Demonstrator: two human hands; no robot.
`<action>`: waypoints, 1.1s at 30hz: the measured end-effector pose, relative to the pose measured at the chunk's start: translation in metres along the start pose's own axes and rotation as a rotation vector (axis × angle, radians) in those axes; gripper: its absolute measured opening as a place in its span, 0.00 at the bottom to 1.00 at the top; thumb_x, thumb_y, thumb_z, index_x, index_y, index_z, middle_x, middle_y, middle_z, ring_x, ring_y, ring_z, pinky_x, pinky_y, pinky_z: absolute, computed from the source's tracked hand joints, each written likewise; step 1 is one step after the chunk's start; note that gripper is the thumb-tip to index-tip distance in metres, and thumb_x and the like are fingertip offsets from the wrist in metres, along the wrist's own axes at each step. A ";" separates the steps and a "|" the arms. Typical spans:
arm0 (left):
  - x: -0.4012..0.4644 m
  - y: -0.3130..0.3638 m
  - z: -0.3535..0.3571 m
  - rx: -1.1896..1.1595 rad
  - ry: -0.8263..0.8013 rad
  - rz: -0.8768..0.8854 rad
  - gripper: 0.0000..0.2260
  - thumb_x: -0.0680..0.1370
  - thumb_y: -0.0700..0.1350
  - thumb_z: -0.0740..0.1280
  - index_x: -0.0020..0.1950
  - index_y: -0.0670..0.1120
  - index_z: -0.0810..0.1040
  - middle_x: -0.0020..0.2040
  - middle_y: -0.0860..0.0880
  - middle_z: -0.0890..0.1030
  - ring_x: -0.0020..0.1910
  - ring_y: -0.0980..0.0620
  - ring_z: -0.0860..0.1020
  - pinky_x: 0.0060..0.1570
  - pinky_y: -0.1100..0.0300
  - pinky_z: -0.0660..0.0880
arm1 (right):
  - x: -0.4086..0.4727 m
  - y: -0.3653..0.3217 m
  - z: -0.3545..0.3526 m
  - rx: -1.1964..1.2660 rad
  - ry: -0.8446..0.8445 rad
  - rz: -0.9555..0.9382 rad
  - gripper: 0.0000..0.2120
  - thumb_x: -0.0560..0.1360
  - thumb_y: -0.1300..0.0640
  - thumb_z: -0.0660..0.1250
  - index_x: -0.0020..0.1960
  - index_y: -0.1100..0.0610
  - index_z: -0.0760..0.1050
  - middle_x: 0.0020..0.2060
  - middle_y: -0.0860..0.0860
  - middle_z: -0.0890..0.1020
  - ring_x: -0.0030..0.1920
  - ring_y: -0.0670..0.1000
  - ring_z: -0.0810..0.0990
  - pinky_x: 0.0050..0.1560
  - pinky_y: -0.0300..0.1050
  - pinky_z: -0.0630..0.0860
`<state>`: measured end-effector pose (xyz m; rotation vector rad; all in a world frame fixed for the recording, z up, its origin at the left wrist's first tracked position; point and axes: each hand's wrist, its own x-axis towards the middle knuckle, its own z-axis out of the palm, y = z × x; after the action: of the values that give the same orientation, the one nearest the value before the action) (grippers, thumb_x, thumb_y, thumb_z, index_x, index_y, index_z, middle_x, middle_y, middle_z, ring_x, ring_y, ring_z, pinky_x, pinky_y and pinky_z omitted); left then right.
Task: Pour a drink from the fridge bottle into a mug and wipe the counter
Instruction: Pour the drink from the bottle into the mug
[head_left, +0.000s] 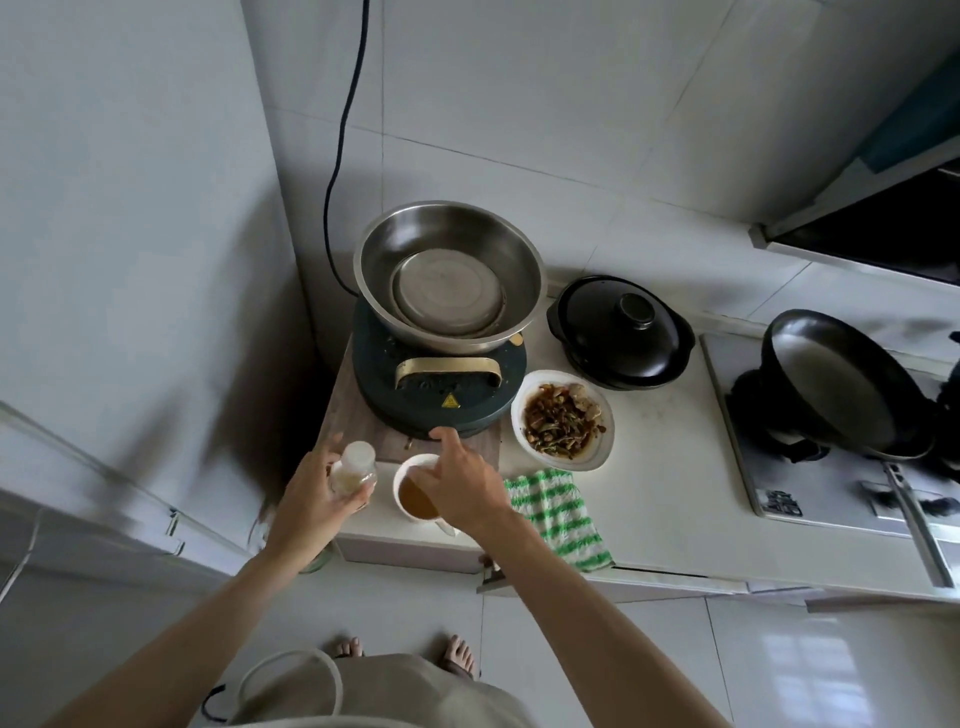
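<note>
Steel basin (451, 275), black pot (621, 332), food plate (563, 421)

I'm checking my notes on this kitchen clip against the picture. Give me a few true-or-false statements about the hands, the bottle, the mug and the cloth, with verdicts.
1. The left hand holds the bottle upright. True.
2. The mug is empty. False: it holds a brown drink.
3. The right hand is at the mug's rim. True.
4. The green-and-white cloth lies left of the bottle. False: it lies right of the mug, near the counter's front edge.
5. The plate of food sits inside the steel bowl. False: it rests on the counter, beside the black lidded pot.
</note>
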<state>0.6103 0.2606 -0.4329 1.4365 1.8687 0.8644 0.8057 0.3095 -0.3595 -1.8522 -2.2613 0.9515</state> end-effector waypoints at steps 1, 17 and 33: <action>0.001 -0.003 0.006 -0.034 -0.015 -0.003 0.33 0.68 0.50 0.78 0.70 0.49 0.68 0.59 0.50 0.76 0.55 0.52 0.76 0.49 0.60 0.75 | -0.004 0.012 0.001 -0.011 0.026 0.028 0.24 0.78 0.45 0.66 0.69 0.52 0.63 0.61 0.54 0.78 0.59 0.58 0.80 0.57 0.58 0.78; -0.007 -0.002 0.014 0.112 -0.053 0.059 0.40 0.68 0.50 0.78 0.74 0.49 0.60 0.69 0.45 0.70 0.64 0.47 0.73 0.54 0.52 0.78 | -0.027 0.049 0.049 -0.003 -0.003 0.135 0.52 0.70 0.44 0.76 0.79 0.57 0.46 0.74 0.55 0.64 0.71 0.57 0.71 0.63 0.53 0.74; -0.019 -0.011 -0.009 0.172 -0.165 0.044 0.38 0.72 0.52 0.75 0.76 0.48 0.59 0.74 0.49 0.69 0.70 0.49 0.71 0.62 0.55 0.72 | -0.003 0.020 0.069 -0.005 0.033 0.241 0.56 0.67 0.37 0.76 0.79 0.56 0.45 0.73 0.53 0.64 0.67 0.57 0.74 0.61 0.55 0.76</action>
<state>0.6015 0.2390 -0.4348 1.6070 1.8285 0.5971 0.7952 0.2803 -0.4242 -2.1625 -2.0564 0.9373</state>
